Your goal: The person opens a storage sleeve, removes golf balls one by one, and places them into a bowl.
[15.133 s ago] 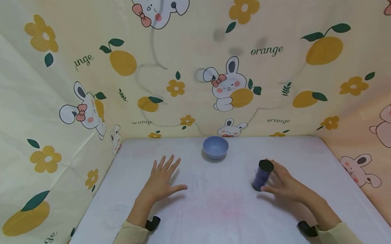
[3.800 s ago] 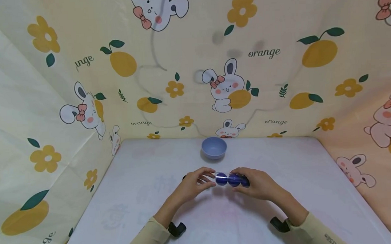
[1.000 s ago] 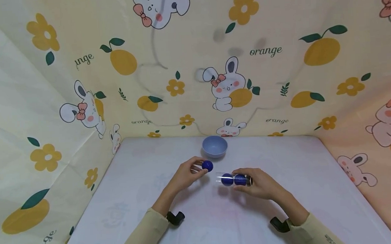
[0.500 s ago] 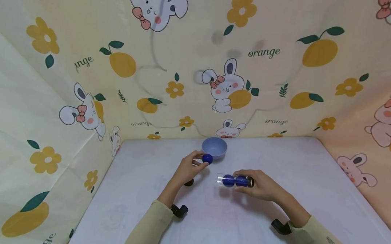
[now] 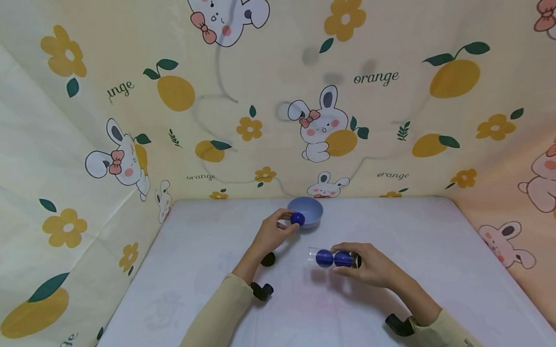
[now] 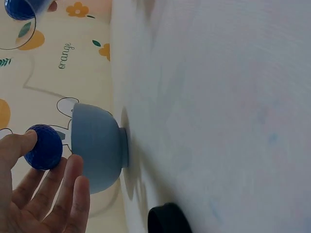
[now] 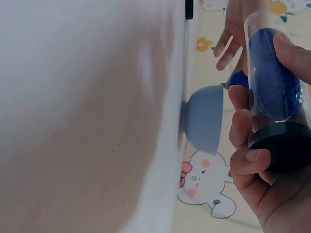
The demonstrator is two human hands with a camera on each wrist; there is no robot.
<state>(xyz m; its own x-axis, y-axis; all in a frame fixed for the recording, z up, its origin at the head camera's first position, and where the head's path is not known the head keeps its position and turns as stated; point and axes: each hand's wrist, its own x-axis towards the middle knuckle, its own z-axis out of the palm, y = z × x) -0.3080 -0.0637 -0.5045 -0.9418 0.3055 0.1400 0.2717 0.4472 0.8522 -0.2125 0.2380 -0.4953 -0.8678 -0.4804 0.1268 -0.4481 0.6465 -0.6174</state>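
Note:
My left hand (image 5: 271, 234) pinches a dark blue dimpled golf ball (image 5: 297, 218) between thumb and fingertips. In the head view the ball overlaps the left rim of the light blue bowl (image 5: 313, 213); the left wrist view has the ball just above the bowl's mouth (image 6: 95, 145). My right hand (image 5: 371, 265) grips a clear tube (image 5: 311, 255) lying sideways over the table, its open end toward the left. Two more blue golf balls (image 5: 324, 258) sit inside it. A black cap (image 7: 282, 145) closes the tube's other end, by my right palm.
A loose black cap (image 5: 268, 259) lies on the white table (image 5: 293, 318), just right of my left wrist. Behind the table hangs a cloth (image 5: 387, 112) printed with rabbits and oranges. Each wrist wears a small black camera mount (image 5: 399, 324).
Earlier the tube stood upright in my right hand, then was tipped sideways with both hands at it. One ball has come out, and my left hand has carried it up to the bowl.

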